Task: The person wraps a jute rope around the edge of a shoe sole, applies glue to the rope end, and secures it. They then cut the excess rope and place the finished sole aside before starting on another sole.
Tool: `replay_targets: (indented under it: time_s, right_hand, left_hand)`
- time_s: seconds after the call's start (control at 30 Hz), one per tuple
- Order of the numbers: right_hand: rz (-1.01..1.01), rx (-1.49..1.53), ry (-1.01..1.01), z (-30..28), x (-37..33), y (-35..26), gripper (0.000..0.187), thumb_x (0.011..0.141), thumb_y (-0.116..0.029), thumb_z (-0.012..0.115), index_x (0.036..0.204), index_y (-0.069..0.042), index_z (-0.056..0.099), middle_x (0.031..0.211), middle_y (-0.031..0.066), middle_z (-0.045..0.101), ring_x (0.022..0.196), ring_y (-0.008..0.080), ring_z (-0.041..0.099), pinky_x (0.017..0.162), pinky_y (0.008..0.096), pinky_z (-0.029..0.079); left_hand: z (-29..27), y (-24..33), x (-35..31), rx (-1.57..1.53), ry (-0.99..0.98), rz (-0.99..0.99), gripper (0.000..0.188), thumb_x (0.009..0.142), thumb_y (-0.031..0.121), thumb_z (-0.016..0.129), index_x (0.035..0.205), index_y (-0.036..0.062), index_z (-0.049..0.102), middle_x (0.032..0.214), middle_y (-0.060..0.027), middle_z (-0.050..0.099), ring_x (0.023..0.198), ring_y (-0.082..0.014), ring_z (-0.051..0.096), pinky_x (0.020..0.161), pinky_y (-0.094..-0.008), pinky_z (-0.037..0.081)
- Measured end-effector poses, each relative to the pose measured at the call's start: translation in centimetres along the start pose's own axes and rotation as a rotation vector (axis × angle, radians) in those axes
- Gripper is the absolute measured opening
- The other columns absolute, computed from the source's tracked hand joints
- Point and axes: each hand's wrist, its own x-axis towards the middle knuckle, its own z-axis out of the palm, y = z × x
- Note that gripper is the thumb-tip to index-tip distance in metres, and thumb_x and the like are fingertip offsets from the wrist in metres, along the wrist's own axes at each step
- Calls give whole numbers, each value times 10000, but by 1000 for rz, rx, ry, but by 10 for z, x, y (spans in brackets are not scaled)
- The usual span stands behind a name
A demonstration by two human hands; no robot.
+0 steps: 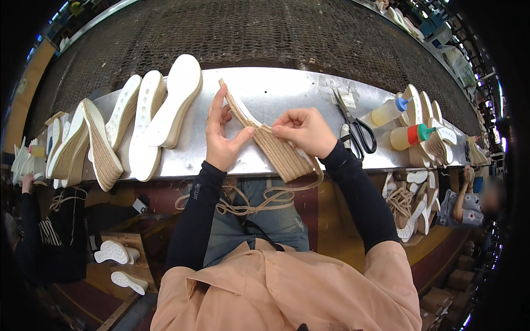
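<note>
A wedge shoe sole [279,154] wrapped in tan jute cord stands tilted on its side at the metal bench's front edge. Its narrow toe end points up and away from me. My left hand [225,138] steadies it, thumb pressed on the cord-covered side and fingers along the toe part. My right hand [308,131] is closed in a pinch on a jute cord [267,128] at the sole's upper edge. A long loose length of cord [279,196] loops down over my lap. Just right of my right hand lie black-handled scissors [358,129].
On the left, several white and jute-wrapped wedge soles [175,105] lean along the bench [243,77]. To the right stand a blue-capped bottle [386,112], a red-and-green-topped bottle [409,136] and more soles [439,146]. Behind runs a dark mesh conveyor [265,33]. People work at both sides.
</note>
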Motion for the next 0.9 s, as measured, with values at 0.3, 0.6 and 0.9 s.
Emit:
replay_targets:
  time_s: [0.3,0.6,0.9]
  right_hand:
    - [-71,21,66,6,3,8,152,784,-110,701,820,37,684,665,39,642,600,65,573,546,219,468]
    - [-180,-236,133,11,1,5,174,772,-157,700,769,14,665,612,91,610,541,139,561,552,280,471]
    - [-31,-45,49,-3,-4,7,167,782,-144,721,790,12,661,611,55,626,571,92,586,548,245,472]
  left_hand:
    - [13,3,0,92,11,-4,1065,640,132,805,1486,92,159,1487,-138,251,1292,-265,373,1080,-425,299]
    - [23,3,0,122,58,23,1058,650,89,770,1483,96,119,1479,-152,207,1319,-280,314,1102,-436,270]
    - [24,7,1,108,31,-3,1066,658,72,746,1487,89,76,1481,-157,186,1330,-278,293,1102,-431,276]
